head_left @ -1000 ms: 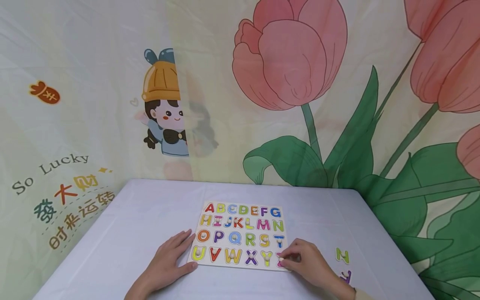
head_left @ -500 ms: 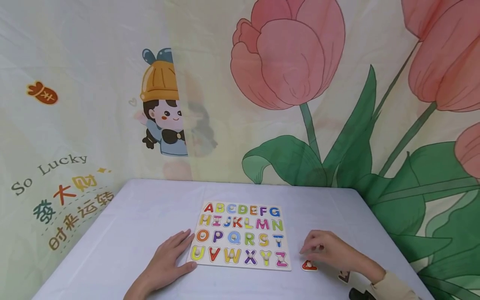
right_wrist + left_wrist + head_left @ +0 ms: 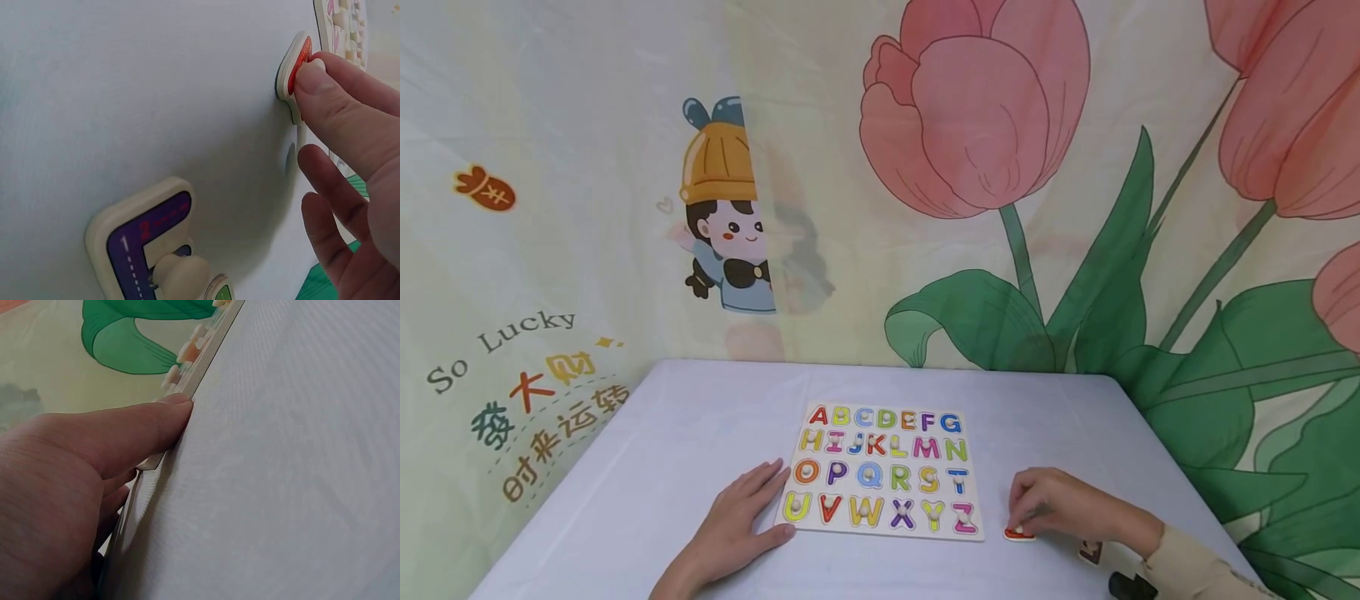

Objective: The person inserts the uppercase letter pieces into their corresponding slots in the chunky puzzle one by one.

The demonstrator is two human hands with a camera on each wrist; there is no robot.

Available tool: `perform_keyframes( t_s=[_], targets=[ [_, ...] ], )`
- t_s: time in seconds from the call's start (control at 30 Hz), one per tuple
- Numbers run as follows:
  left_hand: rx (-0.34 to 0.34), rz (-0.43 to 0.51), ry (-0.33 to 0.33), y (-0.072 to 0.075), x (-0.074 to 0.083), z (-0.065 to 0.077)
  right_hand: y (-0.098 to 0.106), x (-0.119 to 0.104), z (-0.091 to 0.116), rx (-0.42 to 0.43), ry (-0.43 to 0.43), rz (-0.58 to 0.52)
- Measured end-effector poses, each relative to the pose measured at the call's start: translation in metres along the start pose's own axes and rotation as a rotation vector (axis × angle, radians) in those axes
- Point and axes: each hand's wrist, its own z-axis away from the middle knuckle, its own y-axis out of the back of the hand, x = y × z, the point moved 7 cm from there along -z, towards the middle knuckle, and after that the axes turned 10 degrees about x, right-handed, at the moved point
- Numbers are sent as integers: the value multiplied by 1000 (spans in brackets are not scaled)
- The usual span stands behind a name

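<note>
A white alphabet puzzle board (image 3: 880, 533) lies on the table, coloured letters with knobs in its rows. Beside its lower left corner is my left hand (image 3: 733, 525), fingers extended along the left side. In the left wrist view, the thumb (image 3: 150, 422) rests against the board's edge. Right of the board, my right hand (image 3: 1060, 507) pinches a red letter puzzle piece (image 3: 1019, 535) by its knob. The right wrist view has that red piece (image 3: 290, 72) between thumb and forefinger, the other fingers loosely bent. Its letter is mostly hidden, and I cannot tell whether it is raised.
A purple letter piece (image 3: 122, 244) with a large pale knob lies near the right hand, part of a green piece (image 3: 223, 292) beside it. A black object (image 3: 1131, 586) is at the right sleeve. A printed curtain (image 3: 820, 183) hangs behind the white table (image 3: 715, 408).
My right hand has left the pink Z at the board's lower right corner and moved right to the red piece, which it now pinches. My left hand has stayed put.
</note>
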Motion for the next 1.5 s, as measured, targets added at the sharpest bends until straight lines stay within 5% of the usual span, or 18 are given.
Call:
perform_keyframes(
  t_s=[0.37,0.57,0.8,1.0,1.13,1.5],
  targets=[
    [-14,6,30,-1,-5,1,8,-11,-25,97,-37,23],
    [-8,4,26,-1,-7,3,7,-38,-74,291,-41,39],
    [-1,11,12,1,-4,3,-13,-68,-150,469,-162,-34],
    [8,7,-9,5,0,3,-37,-86,-211,527,-275,-112],
    [10,1,-19,6,0,2,-51,-94,-242,562,-273,-111],
    [0,16,-18,5,-1,2,-78,-89,-284,616,-309,-141]
  ],
)
